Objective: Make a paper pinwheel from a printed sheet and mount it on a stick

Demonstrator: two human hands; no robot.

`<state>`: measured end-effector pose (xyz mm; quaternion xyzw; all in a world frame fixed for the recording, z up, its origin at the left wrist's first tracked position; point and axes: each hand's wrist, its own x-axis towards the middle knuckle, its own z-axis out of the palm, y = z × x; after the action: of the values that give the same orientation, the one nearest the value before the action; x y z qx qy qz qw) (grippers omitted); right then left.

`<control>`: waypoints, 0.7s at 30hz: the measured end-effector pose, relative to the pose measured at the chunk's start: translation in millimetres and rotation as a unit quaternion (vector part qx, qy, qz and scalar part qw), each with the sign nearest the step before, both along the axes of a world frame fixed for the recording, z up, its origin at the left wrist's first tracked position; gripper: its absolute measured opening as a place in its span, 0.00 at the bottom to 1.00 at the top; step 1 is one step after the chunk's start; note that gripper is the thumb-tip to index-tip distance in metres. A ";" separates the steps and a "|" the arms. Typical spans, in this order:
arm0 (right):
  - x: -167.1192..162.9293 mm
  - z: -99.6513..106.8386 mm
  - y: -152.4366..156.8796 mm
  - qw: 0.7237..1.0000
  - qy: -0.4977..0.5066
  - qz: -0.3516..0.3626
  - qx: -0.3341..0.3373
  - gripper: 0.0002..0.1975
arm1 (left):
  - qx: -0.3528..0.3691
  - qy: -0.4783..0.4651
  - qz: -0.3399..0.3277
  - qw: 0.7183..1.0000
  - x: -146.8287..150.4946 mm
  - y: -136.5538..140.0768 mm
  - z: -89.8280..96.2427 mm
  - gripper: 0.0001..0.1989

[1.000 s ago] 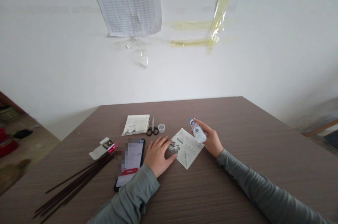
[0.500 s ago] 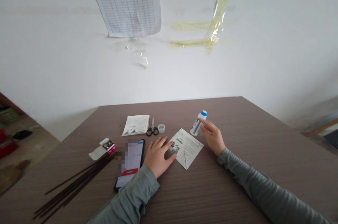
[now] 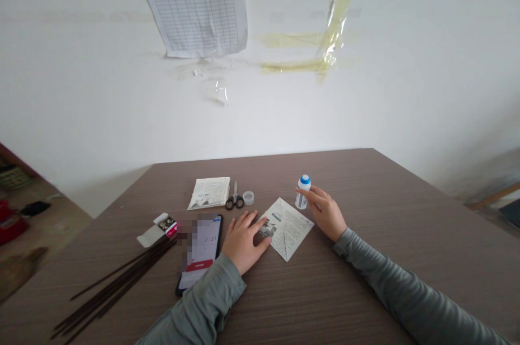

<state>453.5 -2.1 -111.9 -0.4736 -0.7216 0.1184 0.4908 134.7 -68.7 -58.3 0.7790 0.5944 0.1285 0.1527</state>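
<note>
Only the head cam to go on, so here's what it gives me. The left hand (image 3: 244, 242) has its fingers spread out, palm down, with the tips over the left corner of the folded paper (image 3: 293, 226). That paper lies diamond-wise on the table (image 3: 349, 171), between the two hands.

The right hand (image 3: 330, 219) is at the white bottle (image 3: 301, 202), which stands upright, blue collar up, just past the paper's far right edge. One finger runs across the front of it, but I can't tell if the hidden fingers close on it or just touch it.

I'd call the step in hand steadying the paper while the bottle gets handled. The next move, imo, calls for the left hand to keep that corner flat and the right to be gentle, since a tall bottle like that could tip.

Rest of the table: scissors (image 3: 234, 196) beside a small clear plastic ring (image 3: 248, 201), a paper stack (image 3: 211, 190) left of them, a phone (image 3: 203, 252) by the left wrist, and dark thin sticks (image 3: 125, 274) near an opened little box (image 3: 170, 223).
</note>
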 end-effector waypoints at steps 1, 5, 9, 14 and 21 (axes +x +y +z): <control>-0.7 0.1 -0.5 1.000 0.014 0.003 -0.002 0.21 | 0.001 -0.002 0.001 1.000 0.2 -0.1 -0.1 0.29; -1.4 -1.2 0.5 0.997 0.068 -0.010 0.021 0.15 | -0.005 -0.003 0.004 1.000 1.6 -0.8 1.9 0.28; 5.2 -5.9 6.4 0.994 0.092 -0.043 0.025 0.09 | -0.014 0.008 0.004 1.000 1.9 -2.3 5.0 0.29; 9.1 -13.4 13.8 0.991 0.118 -0.061 -0.030 0.22 | -0.010 0.021 -0.001 1.000 -0.8 -2.3 1.3 0.29; 5.2 -11.8 16.3 0.990 0.109 -0.015 -0.083 0.22 | 0.002 -0.008 -0.012 1.000 -7.1 1.7 -8.6 0.28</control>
<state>458.7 14.2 -123.7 -0.5075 -0.6443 0.2218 0.5274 127.6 -67.1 -66.8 0.7855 0.5833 0.1341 0.1577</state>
